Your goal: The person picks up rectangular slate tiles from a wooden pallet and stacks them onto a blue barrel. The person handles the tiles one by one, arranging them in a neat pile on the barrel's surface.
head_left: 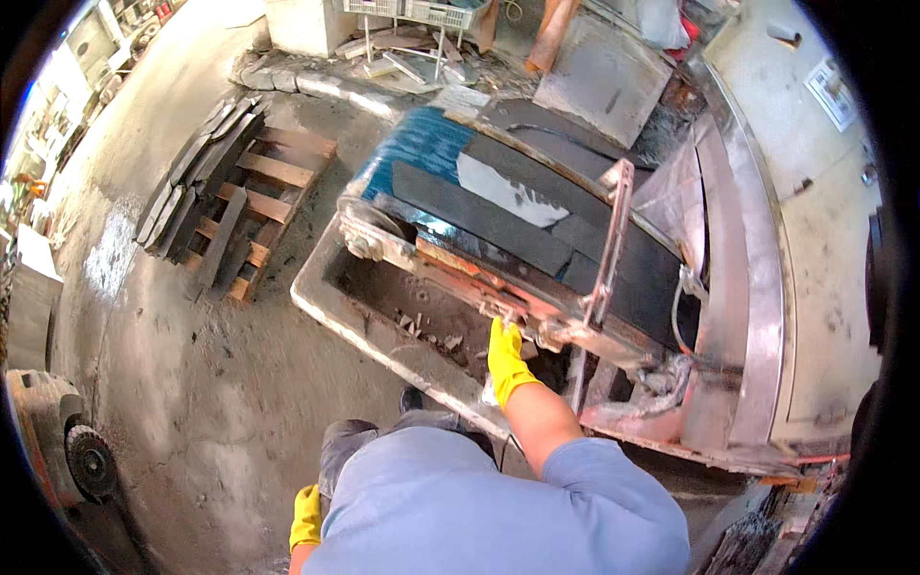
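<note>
Dark stone slabs (508,216) lie flat on the saw table (460,268), near the blade guard (738,268). Your right hand (505,359), yellow-gloved, reaches the table's front edge; whether it grips I cannot tell. Left hand (307,517) hangs low, holding nothing visible. Judged: slabs loaded, more stacked on the pallet (244,206)

At the centre of the frame, the right hand (506,356) in a yellow glove rests on the rusty front edge of the machine bed (450,268), where dark stone slabs (498,216) lie. The left hand (307,516), also gloved, hangs at the lower left. A wooden pallet (254,216) with stone strips sits at the upper left.
</note>
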The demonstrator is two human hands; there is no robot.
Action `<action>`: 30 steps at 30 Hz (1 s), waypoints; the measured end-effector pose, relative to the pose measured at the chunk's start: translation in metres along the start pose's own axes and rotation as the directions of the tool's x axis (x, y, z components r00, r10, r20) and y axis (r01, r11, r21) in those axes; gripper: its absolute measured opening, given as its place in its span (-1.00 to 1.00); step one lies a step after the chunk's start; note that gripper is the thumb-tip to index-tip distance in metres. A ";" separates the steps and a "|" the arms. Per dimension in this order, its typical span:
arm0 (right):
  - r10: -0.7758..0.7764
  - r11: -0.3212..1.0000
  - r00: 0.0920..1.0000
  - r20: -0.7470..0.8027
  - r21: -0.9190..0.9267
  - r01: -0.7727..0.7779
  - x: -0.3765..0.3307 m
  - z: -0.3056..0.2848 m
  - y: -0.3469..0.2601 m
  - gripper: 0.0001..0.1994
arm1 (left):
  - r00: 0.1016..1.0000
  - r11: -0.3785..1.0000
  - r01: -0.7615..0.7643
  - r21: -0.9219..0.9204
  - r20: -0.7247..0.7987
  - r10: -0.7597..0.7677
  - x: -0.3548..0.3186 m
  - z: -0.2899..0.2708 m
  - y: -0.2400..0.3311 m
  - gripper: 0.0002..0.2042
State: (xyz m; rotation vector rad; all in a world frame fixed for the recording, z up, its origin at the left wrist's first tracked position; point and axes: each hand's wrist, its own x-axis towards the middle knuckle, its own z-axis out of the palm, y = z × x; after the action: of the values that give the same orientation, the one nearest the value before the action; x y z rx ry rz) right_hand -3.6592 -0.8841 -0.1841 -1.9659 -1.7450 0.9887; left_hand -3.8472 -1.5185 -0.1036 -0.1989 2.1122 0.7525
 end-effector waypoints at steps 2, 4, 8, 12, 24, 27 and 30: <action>0.216 0.959 0.947 -0.240 0.235 -0.159 0.009 0.061 -0.103 -0.10 | 0.993 0.990 0.072 0.118 -0.101 -0.061 0.033 -0.023 -0.078 -0.43; 0.484 0.847 0.842 -0.237 0.369 -0.383 0.001 0.069 -0.193 -0.13 | 0.981 0.975 0.190 0.115 -0.047 -0.186 0.036 -0.045 -0.069 -0.41; 0.450 0.795 0.817 -0.360 -0.255 -0.551 0.092 0.133 -0.195 -0.39 | 0.984 0.974 0.176 0.141 -0.039 -0.172 0.117 -0.072 0.005 -0.41; 0.562 0.331 0.605 -0.565 -0.517 -0.790 0.101 0.161 -0.254 -0.42 | 0.995 0.995 -0.002 0.101 -0.097 0.012 0.173 -0.132 0.131 -0.40; 0.752 -0.133 0.659 0.012 -0.976 0.170 0.121 0.191 -0.224 -0.53 | 0.969 0.975 -0.217 0.041 0.130 0.210 0.281 -0.151 0.429 -0.40; 0.744 -0.017 0.643 0.182 -0.957 0.291 0.097 0.122 -0.303 -0.52 | 0.955 0.969 -0.246 0.011 0.174 0.241 0.291 -0.135 0.453 -0.38; 0.700 -0.065 0.676 0.231 -0.922 0.383 0.087 0.105 -0.321 -0.61 | 0.971 0.988 -0.154 0.026 0.187 0.146 0.304 -0.124 0.424 -0.34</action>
State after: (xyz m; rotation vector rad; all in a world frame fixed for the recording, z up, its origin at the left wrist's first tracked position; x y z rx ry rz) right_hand -3.9649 -0.7583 -0.0716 -2.9483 -3.5687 0.2706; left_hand -4.2858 -1.2109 -0.0969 0.0520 1.9789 0.7849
